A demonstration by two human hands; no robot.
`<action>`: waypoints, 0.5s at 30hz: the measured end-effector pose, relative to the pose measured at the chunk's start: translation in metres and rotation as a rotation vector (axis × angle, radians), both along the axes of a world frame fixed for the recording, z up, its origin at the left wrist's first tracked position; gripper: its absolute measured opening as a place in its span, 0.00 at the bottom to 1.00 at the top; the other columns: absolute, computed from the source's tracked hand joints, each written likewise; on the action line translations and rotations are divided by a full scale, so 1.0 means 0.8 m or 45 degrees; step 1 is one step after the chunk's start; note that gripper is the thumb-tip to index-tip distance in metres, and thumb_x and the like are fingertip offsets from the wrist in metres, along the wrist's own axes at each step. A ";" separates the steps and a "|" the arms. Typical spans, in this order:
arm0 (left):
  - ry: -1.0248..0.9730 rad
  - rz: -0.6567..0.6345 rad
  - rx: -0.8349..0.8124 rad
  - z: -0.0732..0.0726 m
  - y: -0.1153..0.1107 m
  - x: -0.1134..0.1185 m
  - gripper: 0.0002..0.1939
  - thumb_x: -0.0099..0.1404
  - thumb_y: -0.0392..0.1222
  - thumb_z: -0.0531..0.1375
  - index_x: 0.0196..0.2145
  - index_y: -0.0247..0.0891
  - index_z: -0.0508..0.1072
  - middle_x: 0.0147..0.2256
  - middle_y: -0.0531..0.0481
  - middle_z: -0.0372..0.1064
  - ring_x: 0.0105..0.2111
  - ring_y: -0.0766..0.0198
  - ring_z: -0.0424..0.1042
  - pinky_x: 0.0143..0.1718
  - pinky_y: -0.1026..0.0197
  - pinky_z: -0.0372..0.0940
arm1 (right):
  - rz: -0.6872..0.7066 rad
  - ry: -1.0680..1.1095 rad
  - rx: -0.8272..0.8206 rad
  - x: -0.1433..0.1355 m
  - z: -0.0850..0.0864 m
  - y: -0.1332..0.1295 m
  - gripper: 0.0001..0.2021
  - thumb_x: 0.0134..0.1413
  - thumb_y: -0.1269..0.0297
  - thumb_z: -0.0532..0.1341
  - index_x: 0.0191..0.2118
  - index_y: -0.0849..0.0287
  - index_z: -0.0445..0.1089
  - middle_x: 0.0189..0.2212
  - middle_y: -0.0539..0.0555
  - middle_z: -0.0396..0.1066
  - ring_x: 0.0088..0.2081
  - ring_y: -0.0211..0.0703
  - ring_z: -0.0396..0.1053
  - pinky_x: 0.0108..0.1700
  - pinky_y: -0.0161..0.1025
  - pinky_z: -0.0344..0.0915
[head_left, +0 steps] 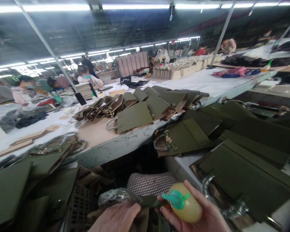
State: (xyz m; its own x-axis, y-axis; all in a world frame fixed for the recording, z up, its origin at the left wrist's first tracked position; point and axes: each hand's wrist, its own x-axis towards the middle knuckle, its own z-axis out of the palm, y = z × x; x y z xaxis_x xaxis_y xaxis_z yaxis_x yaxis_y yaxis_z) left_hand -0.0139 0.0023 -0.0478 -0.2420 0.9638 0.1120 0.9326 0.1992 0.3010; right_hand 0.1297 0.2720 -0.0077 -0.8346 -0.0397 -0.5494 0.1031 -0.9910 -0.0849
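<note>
1 round yellow plastic squeeze bottle [187,206] with teal nozzle – our right hand [203,216] cups it, fingers wrapped; left hand [117,219] loosely open, pinching olive leather [149,201]. Light, soft-walled, likely slippery – we grip mid-body.

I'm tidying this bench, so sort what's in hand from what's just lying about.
In hand:
right hand holds a yellow glue bottle with a teal nozzle
left hand touches plastic wrap

Lying about:
olive green bags on the table
checked cloth
</note>
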 end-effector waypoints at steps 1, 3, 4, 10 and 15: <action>-0.040 -0.017 -0.033 -0.001 0.006 0.001 0.25 0.73 0.55 0.63 0.61 0.43 0.64 0.48 0.45 0.82 0.43 0.52 0.85 0.42 0.61 0.78 | -0.027 -0.023 -0.007 0.000 0.001 -0.001 0.10 0.57 0.65 0.78 0.39 0.68 0.83 0.41 0.65 0.85 0.44 0.57 0.83 0.54 0.51 0.79; -0.098 -0.050 -0.090 0.003 0.016 0.000 0.22 0.72 0.48 0.63 0.59 0.42 0.64 0.46 0.44 0.82 0.40 0.51 0.85 0.37 0.60 0.78 | -0.060 -0.068 -0.023 -0.001 0.002 -0.002 0.13 0.54 0.65 0.79 0.39 0.70 0.82 0.41 0.67 0.84 0.43 0.58 0.83 0.53 0.52 0.80; -0.112 -0.070 -0.109 0.007 0.019 0.000 0.22 0.71 0.42 0.62 0.59 0.41 0.64 0.46 0.44 0.82 0.40 0.51 0.85 0.36 0.60 0.78 | -0.071 -0.088 -0.031 -0.002 0.001 -0.002 0.15 0.51 0.65 0.80 0.39 0.71 0.82 0.42 0.68 0.84 0.44 0.60 0.83 0.53 0.52 0.80; 0.016 -0.062 -0.177 0.004 0.017 -0.007 0.18 0.58 0.24 0.56 0.44 0.39 0.71 0.40 0.47 0.80 0.33 0.55 0.82 0.29 0.62 0.72 | -0.160 -0.161 -0.062 -0.009 -0.002 -0.001 0.13 0.48 0.69 0.81 0.36 0.70 0.80 0.37 0.66 0.84 0.39 0.58 0.83 0.49 0.56 0.82; 0.288 -0.113 -0.151 0.020 0.026 -0.002 0.12 0.62 0.24 0.56 0.33 0.41 0.71 0.31 0.54 0.75 0.24 0.59 0.77 0.22 0.59 0.66 | -0.078 -0.086 0.011 -0.017 0.015 0.000 0.18 0.47 0.64 0.82 0.39 0.70 0.81 0.43 0.70 0.83 0.44 0.62 0.83 0.50 0.53 0.81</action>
